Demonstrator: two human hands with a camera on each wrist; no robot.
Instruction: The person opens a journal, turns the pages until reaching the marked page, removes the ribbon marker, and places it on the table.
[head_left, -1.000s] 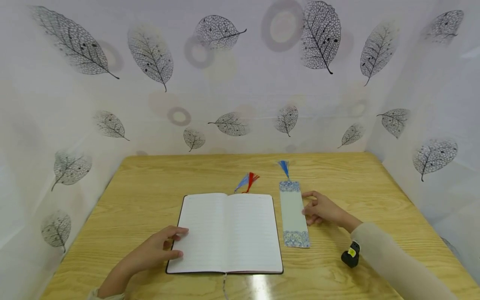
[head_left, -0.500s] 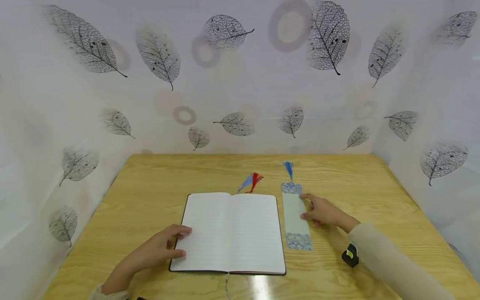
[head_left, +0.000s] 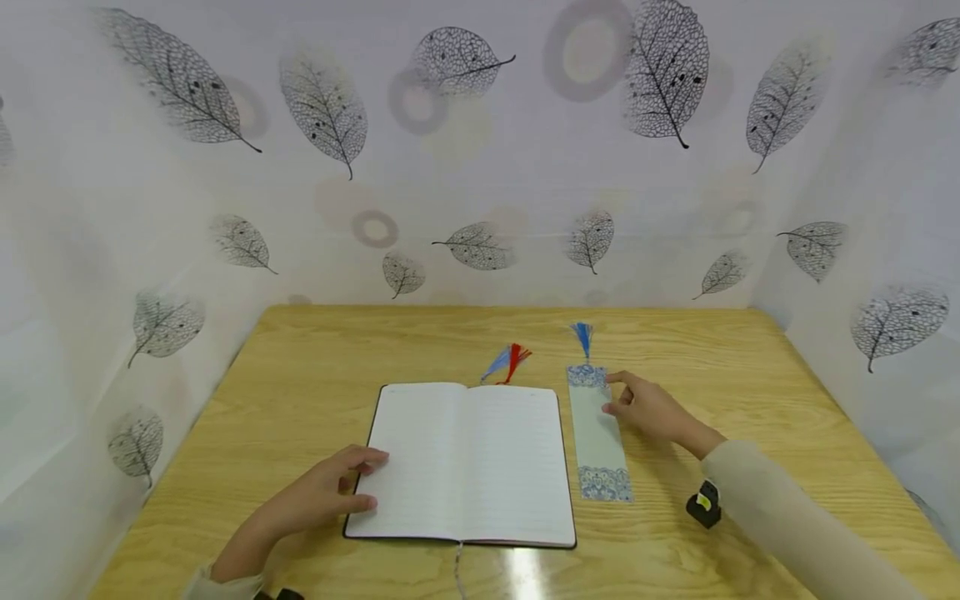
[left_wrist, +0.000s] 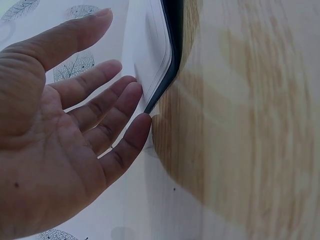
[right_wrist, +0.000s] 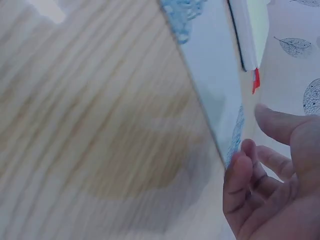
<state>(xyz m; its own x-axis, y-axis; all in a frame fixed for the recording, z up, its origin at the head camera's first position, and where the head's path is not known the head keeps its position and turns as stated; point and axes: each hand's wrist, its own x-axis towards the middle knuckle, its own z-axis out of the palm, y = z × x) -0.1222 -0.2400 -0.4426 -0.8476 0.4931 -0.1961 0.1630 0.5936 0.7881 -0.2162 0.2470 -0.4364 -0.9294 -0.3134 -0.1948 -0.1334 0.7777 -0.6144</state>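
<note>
An open notebook [head_left: 517, 467] with lined white pages and a dark cover lies flat on the table. My left hand [head_left: 311, 492] rests at its left edge, fingertips and thumb over the page; in the left wrist view, the fingers [left_wrist: 125, 145] are spread beside the cover's edge. To the right lies a pale bookmark [head_left: 596, 433] with blue patterned ends and a blue tassel [head_left: 582, 337]. At its upper right edge is my right hand [head_left: 656, 411], thumb and forefinger apart. The right wrist view shows the fingertips [right_wrist: 237, 167] by the bookmark's patterned end.
A red tassel [head_left: 514, 362] and a light blue tassel [head_left: 495, 365] stick out past the notebook's far edge. A thin ribbon [head_left: 459, 571] hangs from its near edge. Leaf-printed white sheeting [head_left: 480, 183] surrounds the wooden table [head_left: 315, 358] at the back and sides.
My right hand has slid toward the far end along the bookmark's right edge. The left hand stays at the notebook. The whole head view has shifted slightly.
</note>
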